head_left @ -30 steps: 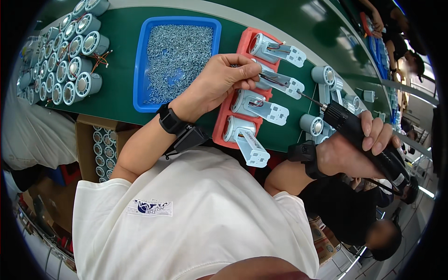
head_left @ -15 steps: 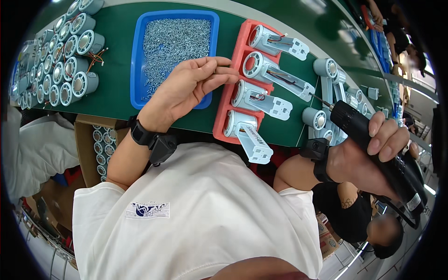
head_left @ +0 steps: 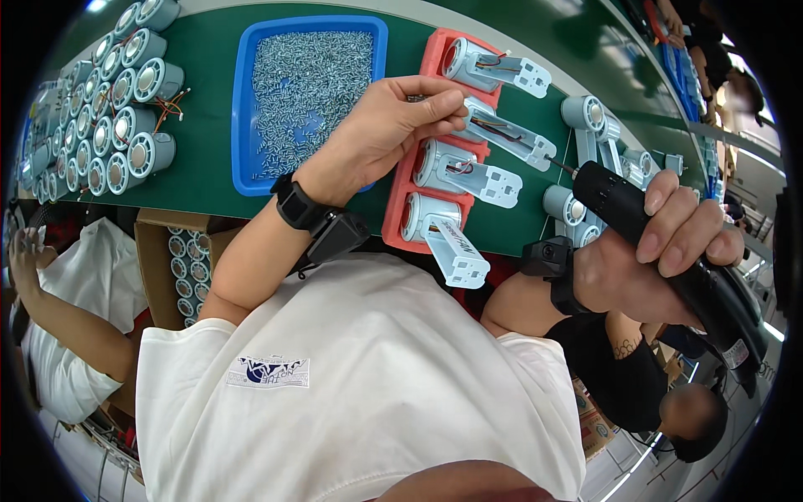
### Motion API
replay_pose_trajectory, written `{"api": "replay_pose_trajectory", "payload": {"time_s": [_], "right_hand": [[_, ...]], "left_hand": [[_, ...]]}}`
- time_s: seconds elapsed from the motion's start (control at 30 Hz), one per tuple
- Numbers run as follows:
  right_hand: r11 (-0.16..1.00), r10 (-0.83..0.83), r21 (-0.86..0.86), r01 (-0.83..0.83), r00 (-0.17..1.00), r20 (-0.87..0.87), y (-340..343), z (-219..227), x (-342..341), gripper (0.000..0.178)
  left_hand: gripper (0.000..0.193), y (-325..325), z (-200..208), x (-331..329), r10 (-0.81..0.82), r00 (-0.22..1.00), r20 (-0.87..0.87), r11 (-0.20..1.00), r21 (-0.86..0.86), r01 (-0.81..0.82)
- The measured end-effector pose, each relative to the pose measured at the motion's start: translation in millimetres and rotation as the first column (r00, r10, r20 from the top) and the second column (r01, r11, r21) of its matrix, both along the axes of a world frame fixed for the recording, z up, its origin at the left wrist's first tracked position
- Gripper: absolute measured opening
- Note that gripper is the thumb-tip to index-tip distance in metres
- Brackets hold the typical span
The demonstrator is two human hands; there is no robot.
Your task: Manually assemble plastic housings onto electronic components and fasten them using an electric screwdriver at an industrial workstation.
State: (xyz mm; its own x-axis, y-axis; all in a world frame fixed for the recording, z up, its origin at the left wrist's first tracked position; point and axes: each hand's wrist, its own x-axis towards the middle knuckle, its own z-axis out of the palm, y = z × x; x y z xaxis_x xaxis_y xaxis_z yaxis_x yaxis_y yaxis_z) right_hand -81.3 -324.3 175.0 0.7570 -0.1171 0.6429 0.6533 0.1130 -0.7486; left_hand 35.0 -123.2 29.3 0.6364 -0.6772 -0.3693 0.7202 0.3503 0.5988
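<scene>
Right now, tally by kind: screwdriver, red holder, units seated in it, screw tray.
Black electric screwdriver: 1
Red four-slot holder: 1
Pale-blue round-bodied units with flat arms, in holder: 4
Blue rectangular tray of small metal screws, screws uncounted: 1
Total: 7

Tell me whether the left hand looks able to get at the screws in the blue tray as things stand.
Probably yes: the left hand is near the right edge of the blue tray, and no lid covers the screws.
</scene>
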Motion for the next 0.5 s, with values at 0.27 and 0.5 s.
{"api": "replay_pose_trajectory", "payload": {"time_s": [0.27,0.5], "right_hand": [[0.902,-0.394,0.194,0.385,0.919,0.012,13,9,-21,0.054],[0.917,-0.135,0.387,0.095,0.988,0.078,-7,-2,-20,0.054]], "left_hand": [[0.024,0,-11,1,-0.061,0.997,-0.049,0.998,-0.018,0.06],[0.024,1,-11,-10,-0.022,1.0,-0.017,0.995,-0.098,0.02]]}}
